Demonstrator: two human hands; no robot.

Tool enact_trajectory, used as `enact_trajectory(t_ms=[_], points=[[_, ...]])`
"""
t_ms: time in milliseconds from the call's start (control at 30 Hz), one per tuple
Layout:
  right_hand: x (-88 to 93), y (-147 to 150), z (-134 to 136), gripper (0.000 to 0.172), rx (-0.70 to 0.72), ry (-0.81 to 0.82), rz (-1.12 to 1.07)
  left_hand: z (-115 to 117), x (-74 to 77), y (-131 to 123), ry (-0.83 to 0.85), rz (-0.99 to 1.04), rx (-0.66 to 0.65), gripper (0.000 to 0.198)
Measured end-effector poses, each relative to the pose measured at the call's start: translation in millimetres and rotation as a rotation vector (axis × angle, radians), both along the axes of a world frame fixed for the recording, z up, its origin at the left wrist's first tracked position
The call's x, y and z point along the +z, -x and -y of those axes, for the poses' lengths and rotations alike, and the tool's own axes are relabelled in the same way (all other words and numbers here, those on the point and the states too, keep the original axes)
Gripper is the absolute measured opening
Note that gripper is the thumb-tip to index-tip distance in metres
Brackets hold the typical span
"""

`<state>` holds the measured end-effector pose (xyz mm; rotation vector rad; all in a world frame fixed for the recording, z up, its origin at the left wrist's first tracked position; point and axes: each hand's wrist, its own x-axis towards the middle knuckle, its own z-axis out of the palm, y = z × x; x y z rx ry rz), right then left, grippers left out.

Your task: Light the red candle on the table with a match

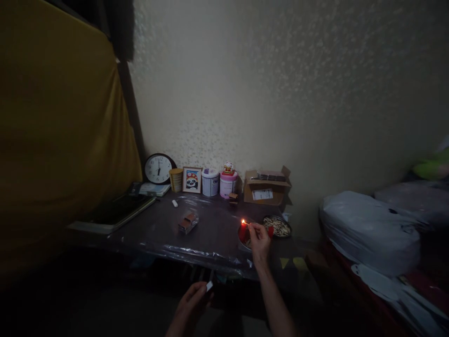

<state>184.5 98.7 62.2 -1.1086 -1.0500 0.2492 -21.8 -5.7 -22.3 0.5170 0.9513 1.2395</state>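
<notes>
My right hand [260,238] pinches a thin matchstick [247,223] between thumb and fingers. A small flame [243,221] burns at the match's tip, right at the top of a red candle [242,232]; whether the wick itself is lit I cannot tell. The candle stands upright in a round dish [245,246], partly hidden by my hand. Just behind that hand lies a dark round dish [286,232] full of matchsticks [276,225]. Low in front of the table edge, my left hand [191,299] is closed around a small matchbox [209,286], its pale face showing.
On the dark plastic-covered table [213,220] lie a wrapped pack of brown boxes [188,223] and a small white object [175,203]. Along the wall stand a clock [158,169], a framed panda picture [192,180], tubs [210,182] and a carton [263,189]. White bags [368,229] sit right.
</notes>
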Motion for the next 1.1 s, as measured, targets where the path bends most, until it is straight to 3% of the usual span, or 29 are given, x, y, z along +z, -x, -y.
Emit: enact_trajectory(t_ms=[1100], points=[[3.9,-1.2,-0.4,0.023,0.020,-0.029,-0.077,1.9,4.7,-1.3,-0.029,0.045,-0.028,0.034]])
